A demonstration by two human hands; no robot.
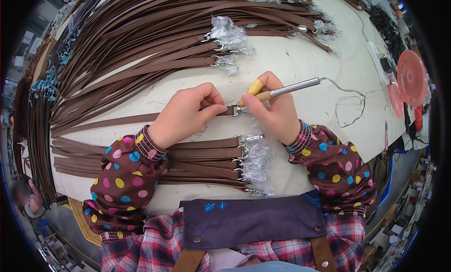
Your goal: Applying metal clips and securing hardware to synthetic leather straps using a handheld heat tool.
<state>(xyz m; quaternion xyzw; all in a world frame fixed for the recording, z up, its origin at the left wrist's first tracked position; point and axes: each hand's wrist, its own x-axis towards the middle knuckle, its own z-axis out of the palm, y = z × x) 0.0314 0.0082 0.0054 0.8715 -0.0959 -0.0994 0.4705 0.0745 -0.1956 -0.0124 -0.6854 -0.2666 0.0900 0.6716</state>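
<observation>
My left hand (188,110) pinches a brown leather strap (136,120) close to its right end, where a metal ring (233,110) is fitted. A corded pen-like tool (296,87), with a wooden grip and a silver metal barrel, is in my right hand (277,110). Its wooden end is beside the ring, and the exact tip is hard to make out. Yellow tape (255,87) wraps a finger of that hand. Clear plastic wrap around the strap's hardware is partly hidden by my right fingers.
Many brown straps (155,23) with plastic-wrapped hardware cover the table's far left. Another row of straps (206,154) lies in front of my hands. A thin cord (361,103) loops across the pale tabletop (310,61) at right. Pink baskets (412,77) stand at the right edge.
</observation>
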